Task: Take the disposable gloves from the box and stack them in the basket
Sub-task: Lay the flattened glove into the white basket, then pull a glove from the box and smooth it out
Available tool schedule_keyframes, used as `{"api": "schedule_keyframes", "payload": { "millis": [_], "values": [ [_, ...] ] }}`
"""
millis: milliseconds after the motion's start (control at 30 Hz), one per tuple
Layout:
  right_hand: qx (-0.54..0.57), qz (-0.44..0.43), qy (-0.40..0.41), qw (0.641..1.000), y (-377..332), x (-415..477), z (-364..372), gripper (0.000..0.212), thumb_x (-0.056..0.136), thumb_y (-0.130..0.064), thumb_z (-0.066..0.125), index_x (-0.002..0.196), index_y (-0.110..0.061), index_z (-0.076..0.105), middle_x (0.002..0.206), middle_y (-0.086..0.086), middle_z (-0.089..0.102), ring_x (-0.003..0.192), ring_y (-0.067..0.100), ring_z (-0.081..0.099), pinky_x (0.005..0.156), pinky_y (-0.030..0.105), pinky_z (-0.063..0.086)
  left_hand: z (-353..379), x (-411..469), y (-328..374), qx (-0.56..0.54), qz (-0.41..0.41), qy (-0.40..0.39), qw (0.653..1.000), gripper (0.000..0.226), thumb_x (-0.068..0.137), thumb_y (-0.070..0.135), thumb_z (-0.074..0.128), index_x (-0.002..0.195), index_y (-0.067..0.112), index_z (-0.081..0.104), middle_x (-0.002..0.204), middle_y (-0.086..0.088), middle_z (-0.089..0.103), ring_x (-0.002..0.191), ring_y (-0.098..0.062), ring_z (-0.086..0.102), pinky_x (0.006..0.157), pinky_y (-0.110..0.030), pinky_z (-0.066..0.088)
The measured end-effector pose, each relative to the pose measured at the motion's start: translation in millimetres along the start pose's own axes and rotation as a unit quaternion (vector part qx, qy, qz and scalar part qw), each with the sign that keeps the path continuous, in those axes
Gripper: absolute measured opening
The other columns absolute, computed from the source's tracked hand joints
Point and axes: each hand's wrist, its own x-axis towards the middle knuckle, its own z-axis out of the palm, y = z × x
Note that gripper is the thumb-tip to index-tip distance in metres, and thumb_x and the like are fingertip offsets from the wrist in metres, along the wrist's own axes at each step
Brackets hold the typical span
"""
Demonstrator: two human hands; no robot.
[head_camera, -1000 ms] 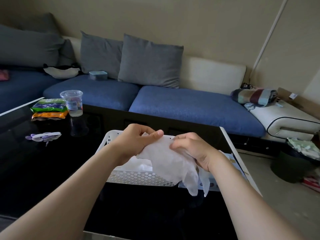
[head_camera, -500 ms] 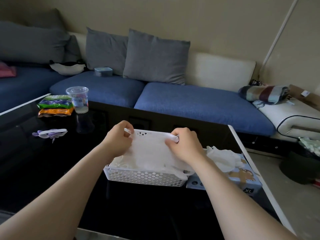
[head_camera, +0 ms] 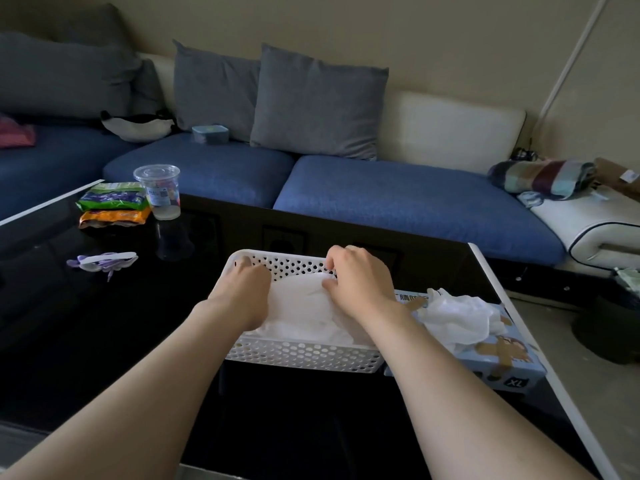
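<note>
We hold one white glove (head_camera: 301, 306) spread flat inside the white perforated basket (head_camera: 304, 356), which sits on the dark tabletop (head_camera: 104, 341) near its right end. Our left hand (head_camera: 242, 292) is curled on the glove's far-left corner and our right hand (head_camera: 360, 282) pinches its far-right edge against the basket's far wall. Both grips are clamped on the same sheet, most likely to keep it stretched so that it lies smooth on the pile. The box (head_camera: 512, 362) stands just right of the basket, touching or nearly so, with a bunch of loose gloves (head_camera: 453, 313) puffed out of its top, handy for the right hand. Our left fingertips are tucked under the hand, so how much material they hold is unclear. The forearms hide the glove's near corners, and we cannot count the layers beneath.
</note>
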Motion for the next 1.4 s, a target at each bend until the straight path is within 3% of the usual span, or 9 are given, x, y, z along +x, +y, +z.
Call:
{"api": "schedule_keyframes", "payload": {
  "millis": [200, 367, 533, 700, 800, 1033, 1167, 1300, 1400],
  "values": [
    [0.11, 0.008, -0.2, 0.974, 0.3, -0.7, -15.1, 0.045, 0.087, -0.062, 0.079, 0.121, -0.036, 0.066, 0.112, -0.005, 0.06, 0.098, 0.016, 0.062, 0.073, 0.034, 0.049, 0.0, 2.2, 14.4, 0.132, 0.101, 0.068, 0.984, 0.044, 0.092, 0.0, 0.062, 0.129, 0.023, 0.064, 0.135, -0.004, 0.041, 0.119, -0.028, 0.038, 0.101, -0.037, 0.045],
    [0.044, 0.008, -0.356, 0.933, 7.9, -7.9, -20.8, 0.082, 0.088, -0.038, 0.085, 0.156, -0.041, 0.04, 0.135, -0.001, 0.055, 0.108, 0.021, 0.065, 0.092, 0.042, 0.061, 6.2, 8.3, 17.0, 0.024, 0.084, -0.103, 0.991, 0.057, 0.099, 0.042, 0.069, 0.151, 0.031, 0.049, 0.152, -0.004, 0.038, 0.145, -0.035, 0.033, 0.116, -0.049, 0.038],
    [-0.015, 0.025, -0.378, 0.925, 4.1, -16.2, -21.5, 0.084, 0.099, -0.022, 0.07, 0.162, -0.046, 0.021, 0.154, 0.007, 0.041, 0.111, 0.029, 0.056, 0.097, 0.048, 0.056, 12.8, 13.4, 10.2, 0.005, 0.049, -0.166, 0.985, 0.087, 0.087, 0.062, 0.075, 0.159, 0.045, 0.03, 0.163, -0.002, 0.028, 0.152, -0.038, 0.028, 0.12, -0.059, 0.034],
    [-0.031, 0.028, -0.401, 0.915, -4.4, -15.7, -19.3, 0.083, 0.102, -0.021, 0.064, 0.164, -0.043, 0.013, 0.155, 0.013, 0.042, 0.121, 0.039, 0.055, 0.099, 0.053, 0.052, 14.4, 17.0, 13.7, 0.009, 0.029, -0.187, 0.982, 0.083, 0.091, 0.058, 0.071, 0.16, 0.048, 0.026, 0.17, -0.003, 0.017, 0.157, -0.041, 0.014, 0.123, -0.062, 0.026],
    [-0.012, 0.015, -0.411, 0.912, -8.5, -16.9, -26.0, 0.081, 0.105, -0.023, 0.063, 0.168, -0.034, 0.014, 0.162, 0.013, 0.039, 0.135, 0.038, 0.051, 0.098, 0.042, 0.045, 12.7, 15.6, 18.0, 0.036, 0.031, -0.185, 0.982, 0.081, 0.091, 0.05, 0.073, 0.159, 0.041, 0.03, 0.166, -0.005, 0.023, 0.151, -0.038, 0.029, 0.119, -0.055, 0.035],
    [0.078, 0.033, -0.269, 0.959, 5.0, -32.9, -40.9, 0.082, 0.091, -0.052, 0.078, 0.16, -0.035, 0.038, 0.148, 0.006, 0.054, 0.119, 0.024, 0.063, 0.098, 0.043, 0.056, 5.0, 12.3, 33.5, 0.024, 0.073, -0.026, 0.997, 0.017, 0.099, 0.022, 0.054, 0.113, 0.018, 0.062, 0.127, -0.007, 0.056, 0.114, -0.026, 0.056, 0.099, -0.041, 0.051],
    [0.099, 0.086, -0.137, 0.982, 18.9, -39.6, -61.2, 0.028, 0.099, -0.027, 0.069, 0.126, -0.032, 0.069, 0.13, 0.003, 0.064, 0.102, 0.022, 0.068, 0.089, 0.043, 0.06, 3.0, 7.3, 51.9, -0.055, 0.111, 0.018, 0.992, 0.019, 0.098, 0.017, 0.052, 0.094, 0.02, 0.07, 0.098, 0.002, 0.069, 0.086, -0.017, 0.066, 0.078, -0.038, 0.061],
    [0.036, 0.149, -0.061, 0.986, 40.2, -56.5, -89.2, 0.025, 0.09, -0.002, 0.067, 0.104, -0.021, 0.074, 0.113, 0.003, 0.07, 0.097, 0.024, 0.069, 0.085, 0.045, 0.063, 2.0, -7.7, 81.3, -0.132, 0.164, -0.003, 0.978, 0.017, 0.102, 0.021, 0.053, 0.097, 0.02, 0.07, 0.094, 0.005, 0.071, 0.08, -0.013, 0.07, 0.072, -0.031, 0.059],
    [-0.038, 0.167, -0.076, 0.982, 52.6, -68.8, -103.0, 0.037, 0.09, -0.007, 0.072, 0.124, -0.021, 0.063, 0.125, 0.008, 0.057, 0.116, 0.029, 0.054, 0.096, 0.042, 0.053, 4.8, -16.3, 103.2, -0.18, 0.187, -0.035, 0.965, 0.014, 0.104, 0.032, 0.056, 0.105, 0.022, 0.065, 0.09, 0.005, 0.075, 0.068, -0.011, 0.075, 0.073, -0.033, 0.062]
  ]
}}
